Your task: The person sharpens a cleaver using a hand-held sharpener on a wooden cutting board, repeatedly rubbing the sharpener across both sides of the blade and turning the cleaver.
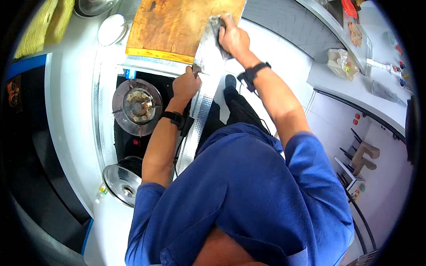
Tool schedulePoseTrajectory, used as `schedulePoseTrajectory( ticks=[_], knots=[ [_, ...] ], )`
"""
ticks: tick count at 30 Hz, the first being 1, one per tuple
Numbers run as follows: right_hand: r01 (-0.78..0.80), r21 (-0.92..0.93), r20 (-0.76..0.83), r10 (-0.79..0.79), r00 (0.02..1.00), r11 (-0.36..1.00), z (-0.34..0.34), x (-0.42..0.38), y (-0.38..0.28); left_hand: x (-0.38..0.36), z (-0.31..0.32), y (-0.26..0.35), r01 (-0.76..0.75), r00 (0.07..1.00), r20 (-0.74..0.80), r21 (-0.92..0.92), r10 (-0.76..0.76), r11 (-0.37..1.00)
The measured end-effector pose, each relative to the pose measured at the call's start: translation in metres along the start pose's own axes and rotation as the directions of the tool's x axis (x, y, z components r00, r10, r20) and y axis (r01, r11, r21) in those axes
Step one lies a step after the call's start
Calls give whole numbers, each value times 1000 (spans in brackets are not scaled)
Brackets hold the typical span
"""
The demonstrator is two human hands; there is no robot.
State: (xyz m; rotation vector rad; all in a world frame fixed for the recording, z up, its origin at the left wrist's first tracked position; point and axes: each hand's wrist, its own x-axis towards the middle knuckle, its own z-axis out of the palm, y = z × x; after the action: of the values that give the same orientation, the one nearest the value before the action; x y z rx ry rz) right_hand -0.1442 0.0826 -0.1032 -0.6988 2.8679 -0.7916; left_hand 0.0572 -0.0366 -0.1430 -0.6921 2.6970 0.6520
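Observation:
My right hand (234, 39) presses a grey cloth (216, 23) against the near edge of a wooden cutting board (177, 22), where the board meets the steel counter rim (202, 102). My left hand (185, 85) is curled into a fist and rests on that rim, just below the board's corner. A small dark tip shows at its fingers; I cannot tell what it is. Both wrists wear black bands. My blue shirt fills the lower part of the view.
A gas burner (137, 105) sits in a recess left of my left arm, with a steel pot (123, 181) below it. A white round lid (111, 29) and yellow cloths (44, 22) lie at upper left. A white counter (355, 84) with bags runs along the right.

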Motion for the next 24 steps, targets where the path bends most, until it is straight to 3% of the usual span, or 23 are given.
schedulePoseTrajectory(
  ticks=[2,5,6,8,13,18,20,21,24],
  knots=[
    [-82,7,8,82,997,997,0,-6,-7,-3,2,-2,1,1000,11,17,-1,1000],
    [127,161,-72,-117,991,979,17,-85,-14,5,8,-7,-46,998,-29,0,46,999],
    [125,162,-68,-116,991,979,16,-86,-13,1,6,-7,-78,996,-49,-21,77,997],
    [160,104,107,-171,979,982,12,-86,-6,0,2,-4,-51,998,-23,-3,51,999],
    [26,30,-47,-25,999,999,4,7,16,-4,-1,-2,-10,1000,10,6,10,1000],
    [30,155,81,-43,996,987,8,-96,-12,0,9,-8,-69,997,-40,-17,69,997],
    [109,89,179,-123,976,990,4,-92,-5,0,7,-8,-71,997,-35,-21,70,997],
    [143,95,75,-150,986,985,15,-68,9,-2,5,-8,-70,997,-29,-14,69,997],
    [40,12,-4,-40,999,999,0,1,15,-1,6,-4,-35,999,-17,10,35,999]
  ],
)
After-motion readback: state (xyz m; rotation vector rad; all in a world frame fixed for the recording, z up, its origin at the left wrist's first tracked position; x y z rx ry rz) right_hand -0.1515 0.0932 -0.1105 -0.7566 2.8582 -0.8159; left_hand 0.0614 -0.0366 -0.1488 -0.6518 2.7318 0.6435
